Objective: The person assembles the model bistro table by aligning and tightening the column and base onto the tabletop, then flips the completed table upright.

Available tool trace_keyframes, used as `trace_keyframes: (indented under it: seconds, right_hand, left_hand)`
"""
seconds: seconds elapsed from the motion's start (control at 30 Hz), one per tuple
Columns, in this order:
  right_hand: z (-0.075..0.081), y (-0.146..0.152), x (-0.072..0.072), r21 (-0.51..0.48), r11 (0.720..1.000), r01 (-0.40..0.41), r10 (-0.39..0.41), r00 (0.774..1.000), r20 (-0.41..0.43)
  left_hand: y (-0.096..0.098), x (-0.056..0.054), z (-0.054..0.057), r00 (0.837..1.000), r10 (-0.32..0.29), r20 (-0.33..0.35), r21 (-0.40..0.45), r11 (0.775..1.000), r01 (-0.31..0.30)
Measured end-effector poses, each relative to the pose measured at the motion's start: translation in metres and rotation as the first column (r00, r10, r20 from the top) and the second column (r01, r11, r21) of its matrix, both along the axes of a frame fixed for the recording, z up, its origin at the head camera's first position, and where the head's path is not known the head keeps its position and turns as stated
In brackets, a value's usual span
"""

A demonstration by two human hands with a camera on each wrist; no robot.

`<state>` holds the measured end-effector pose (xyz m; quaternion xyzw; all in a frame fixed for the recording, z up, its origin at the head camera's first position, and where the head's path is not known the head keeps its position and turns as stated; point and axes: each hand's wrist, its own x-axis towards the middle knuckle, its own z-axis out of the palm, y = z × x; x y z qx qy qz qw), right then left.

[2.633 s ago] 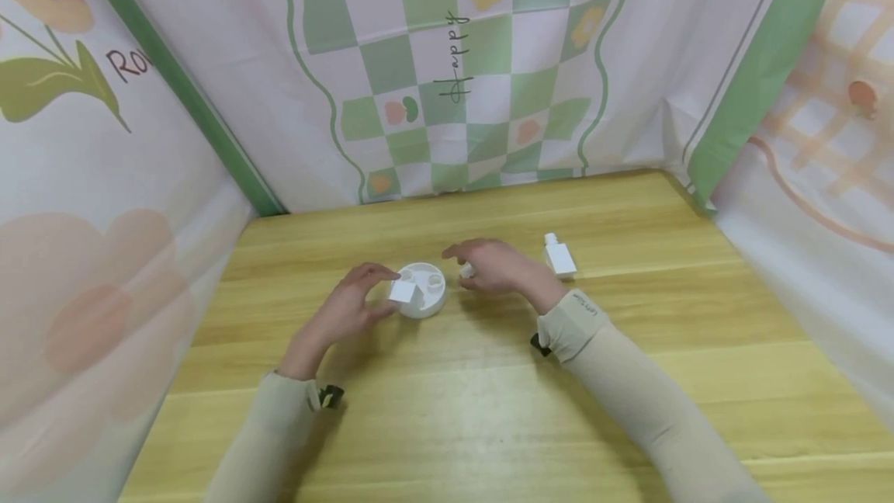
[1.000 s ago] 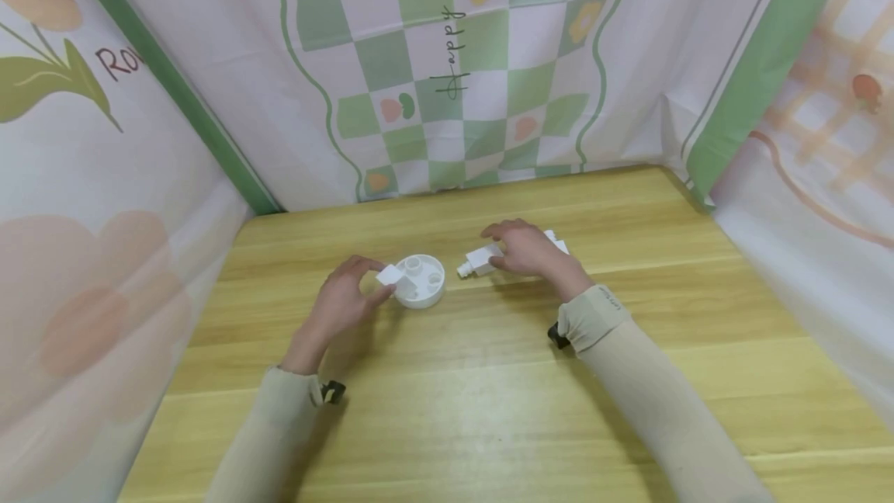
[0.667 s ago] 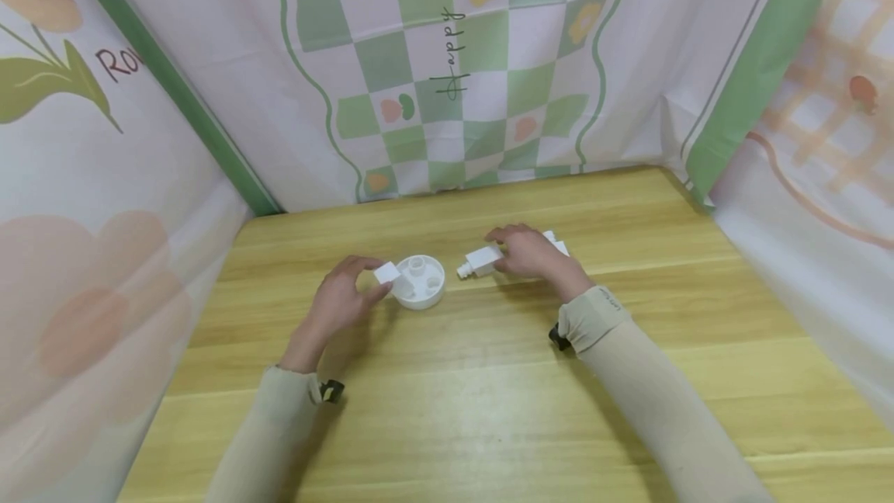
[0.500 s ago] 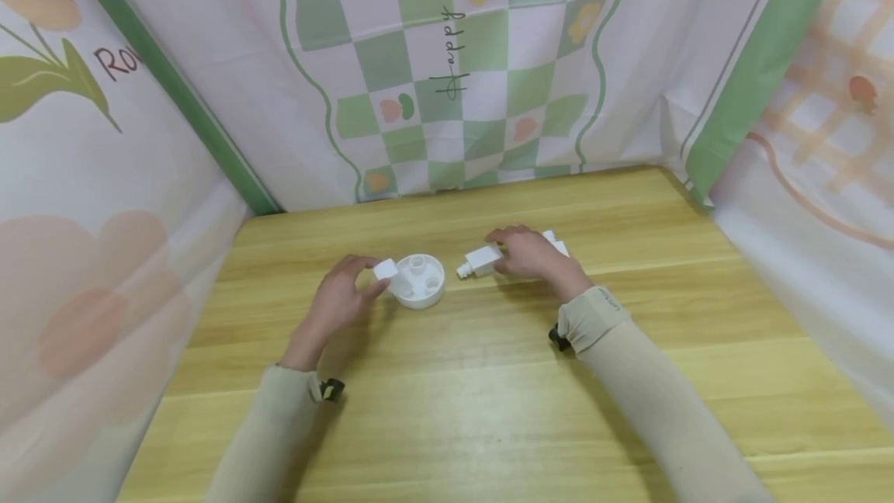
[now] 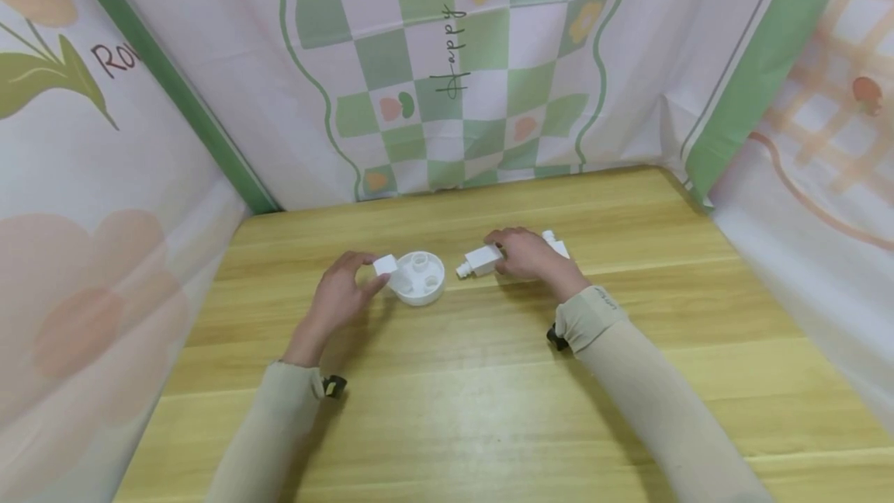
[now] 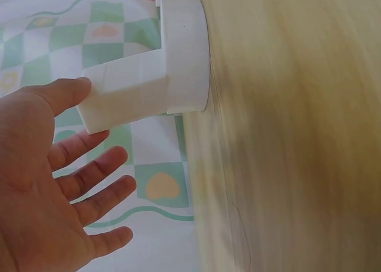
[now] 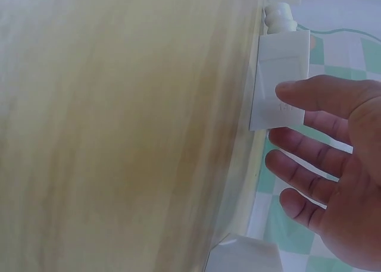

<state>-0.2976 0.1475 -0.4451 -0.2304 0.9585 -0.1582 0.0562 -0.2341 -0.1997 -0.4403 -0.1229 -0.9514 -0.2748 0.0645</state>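
My left hand [image 5: 342,289] pinches the outer end of a white rectangular block [image 6: 128,90] between thumb and index finger. That block rises, leaning left, from a round white dish-like base [image 5: 421,303], which has ring-shaped sockets inside. How its lower end sits in the base is hidden. To the right, my right hand [image 5: 527,254] holds a second white block [image 5: 482,258] by its right end, thumb on one face. This block lies on its side, and its ribbed neck points left at the base. In the right wrist view the other fingers hang loosely curled below the block [image 7: 280,81].
A third white block with a neck [image 5: 555,243] lies behind my right hand, partly hidden by it. The wooden table [image 5: 447,394] is enclosed by printed cloth walls [image 5: 464,60] at the back and both sides.
My right hand has moved right from beside the base, and its block now shows more fully. My left hand has shifted slightly left and away with the leaning block. Little has moved in the last half second.
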Motion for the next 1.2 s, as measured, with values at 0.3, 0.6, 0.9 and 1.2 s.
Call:
trace_keyframes:
  seconds: [0.3, 0.6, 0.9, 1.2]
  right_hand:
    - [0.0033, -0.0019, 0.0011, 0.012, 1.0, 0.001, -0.001, 1.0, -0.019]
    - [0.0017, 0.0008, -0.0035, -0.035, 0.999, 0.002, -0.002, 1.0, -0.002]
    - [0.0025, 0.0016, -0.0074, -0.096, 0.995, 0.008, -0.007, 1.0, 0.014]
    - [0.0088, 0.0009, -0.0076, -0.164, 0.986, 0.032, -0.026, 0.999, 0.039]
  left_hand:
    - [0.0007, -0.0004, 0.0007, 1.0, -0.006, 0.001, 0.015, 1.0, 0.006]
    - [0.0004, 0.0013, 0.0026, 1.0, -0.009, 0.009, 0.024, 1.0, 0.009]
    - [-0.0002, 0.0013, 0.0027, 1.0, -0.006, 0.025, 0.031, 1.0, 0.006]
    - [-0.0009, 0.0023, 0.0027, 1.0, -0.007, 0.018, 0.035, 0.999, 0.006]
